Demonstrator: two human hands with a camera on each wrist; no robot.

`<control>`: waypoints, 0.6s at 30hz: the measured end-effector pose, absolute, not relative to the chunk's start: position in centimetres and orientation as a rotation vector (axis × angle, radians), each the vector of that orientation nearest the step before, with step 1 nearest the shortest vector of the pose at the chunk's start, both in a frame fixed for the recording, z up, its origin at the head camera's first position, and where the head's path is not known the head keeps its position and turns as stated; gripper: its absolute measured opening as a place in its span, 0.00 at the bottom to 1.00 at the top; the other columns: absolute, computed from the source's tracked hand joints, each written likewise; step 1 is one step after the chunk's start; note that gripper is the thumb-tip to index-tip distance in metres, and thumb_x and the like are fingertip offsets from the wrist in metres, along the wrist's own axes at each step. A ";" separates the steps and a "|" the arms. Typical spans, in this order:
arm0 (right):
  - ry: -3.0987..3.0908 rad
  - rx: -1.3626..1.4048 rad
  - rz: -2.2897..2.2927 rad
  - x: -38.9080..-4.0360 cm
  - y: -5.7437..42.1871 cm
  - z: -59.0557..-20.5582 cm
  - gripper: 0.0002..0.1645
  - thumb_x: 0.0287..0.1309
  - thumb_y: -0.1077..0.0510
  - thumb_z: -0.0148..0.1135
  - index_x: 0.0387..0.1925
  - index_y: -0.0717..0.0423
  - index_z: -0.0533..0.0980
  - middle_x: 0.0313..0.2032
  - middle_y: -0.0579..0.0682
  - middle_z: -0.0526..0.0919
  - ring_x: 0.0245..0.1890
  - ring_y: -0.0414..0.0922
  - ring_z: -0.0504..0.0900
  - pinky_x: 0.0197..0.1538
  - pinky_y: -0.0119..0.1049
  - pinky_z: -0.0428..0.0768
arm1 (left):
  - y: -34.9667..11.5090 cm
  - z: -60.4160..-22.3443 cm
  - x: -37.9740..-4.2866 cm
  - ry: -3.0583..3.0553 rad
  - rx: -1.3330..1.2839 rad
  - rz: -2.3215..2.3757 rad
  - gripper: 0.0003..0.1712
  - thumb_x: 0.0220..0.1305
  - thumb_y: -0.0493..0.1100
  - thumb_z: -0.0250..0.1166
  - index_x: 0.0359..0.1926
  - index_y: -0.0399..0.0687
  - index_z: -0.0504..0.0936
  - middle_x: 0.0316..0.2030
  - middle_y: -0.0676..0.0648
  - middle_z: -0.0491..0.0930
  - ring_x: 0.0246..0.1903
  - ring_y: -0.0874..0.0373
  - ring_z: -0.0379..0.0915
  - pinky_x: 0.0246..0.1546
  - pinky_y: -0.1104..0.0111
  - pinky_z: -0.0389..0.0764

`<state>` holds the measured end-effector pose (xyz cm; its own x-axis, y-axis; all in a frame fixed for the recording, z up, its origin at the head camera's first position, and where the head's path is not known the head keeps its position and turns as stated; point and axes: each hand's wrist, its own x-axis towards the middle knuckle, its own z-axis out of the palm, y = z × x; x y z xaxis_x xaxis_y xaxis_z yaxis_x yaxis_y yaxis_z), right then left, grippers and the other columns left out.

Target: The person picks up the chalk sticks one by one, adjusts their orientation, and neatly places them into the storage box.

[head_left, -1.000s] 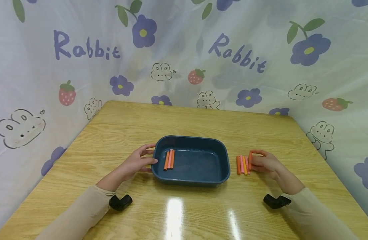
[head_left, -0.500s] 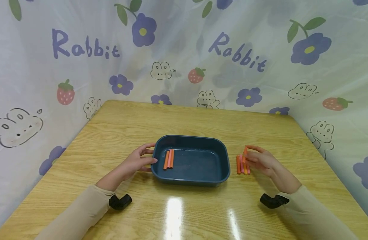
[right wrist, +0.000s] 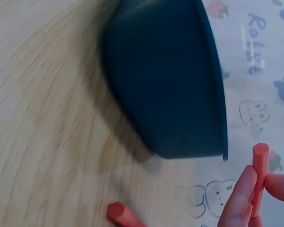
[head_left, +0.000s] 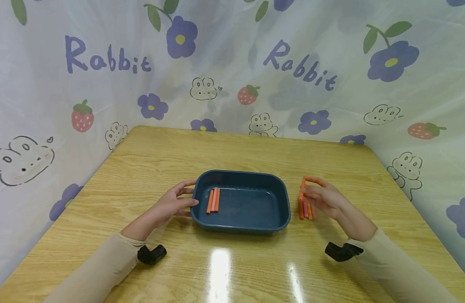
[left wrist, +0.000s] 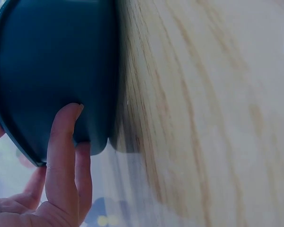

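My left hand (head_left: 179,200) holds the left end of a dark blue rectangular tub (head_left: 240,230), thumb over the rim and fingers along the outer wall (left wrist: 57,71). Inside the tub, at its left side, three crayons (head_left: 213,201), orange and pink, lie side by side. To the right of the tub, my right hand (head_left: 325,198) pinches an orange-red six-sided crayon (right wrist: 260,163) by its middle between thumb and fingers. The raised crayon overlaps a row of several red, pink and yellow-orange crayons (head_left: 306,211) on the table, partly hidden by that hand.
The wooden table (head_left: 160,155) is glossy, with bright light reflections near its front. A white curtain (head_left: 232,54) printed with rabbits, flowers and strawberries hangs around the back and sides. Black devices (head_left: 344,251) sit at both wrists.
My right hand has lifted the orange-red crayon from the right end of the row and carried it left across to the row's left end. The left hand and tub have stayed still.
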<state>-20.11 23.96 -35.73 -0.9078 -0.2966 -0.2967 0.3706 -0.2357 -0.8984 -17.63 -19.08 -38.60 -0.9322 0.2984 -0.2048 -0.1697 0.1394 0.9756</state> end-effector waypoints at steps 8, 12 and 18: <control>1.644 0.041 -2.142 -20.5 22.7 -34.8 0.37 0.63 0.70 0.50 0.68 0.62 0.47 0.35 0.49 0.78 0.35 0.41 0.81 0.44 0.32 0.79 | -19.1 -38.6 -17.7 2.069 0.148 1.850 0.39 0.61 0.35 0.60 0.70 0.41 0.52 0.60 0.29 0.59 0.43 0.45 0.76 0.38 0.55 0.81; 1.661 0.030 -2.124 -20.7 21.9 -34.3 0.38 0.62 0.70 0.51 0.69 0.63 0.47 0.36 0.50 0.78 0.34 0.41 0.81 0.45 0.33 0.79 | -19.1 -38.7 -17.7 2.069 0.143 1.853 0.39 0.60 0.35 0.61 0.70 0.42 0.53 0.60 0.29 0.59 0.43 0.46 0.77 0.38 0.55 0.81; 1.650 0.013 -2.109 -21.0 20.7 -33.8 0.37 0.62 0.71 0.50 0.68 0.64 0.47 0.37 0.51 0.77 0.36 0.42 0.81 0.47 0.34 0.79 | -19.0 -38.7 -17.7 2.070 0.132 1.852 0.38 0.61 0.34 0.60 0.70 0.42 0.54 0.60 0.30 0.60 0.43 0.46 0.77 0.38 0.54 0.81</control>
